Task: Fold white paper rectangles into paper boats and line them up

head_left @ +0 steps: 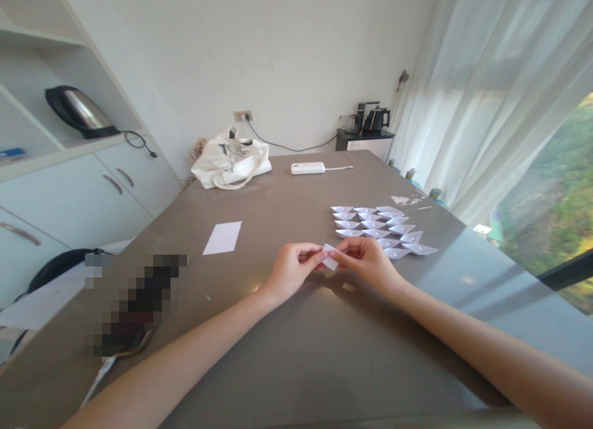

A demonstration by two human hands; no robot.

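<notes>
Between my two hands is a small folded piece of white paper [330,259], held just over the table. My left hand [296,265] pinches its left edge between thumb and fingers. My right hand [365,262] is closed on its right side, with the thumb on top. Beyond and to the right of my right hand, several folded white paper boats [375,233] stand in rows. A flat stack or sheet of white paper [222,238] lies to the left of my hands.
A white bag [231,160] and a white power bank [307,168] with a short cable lie at the table's [278,367] far end. Paper scraps [405,200] are near the right edge. A blurred-out dark object [139,305] with a cable lies at left.
</notes>
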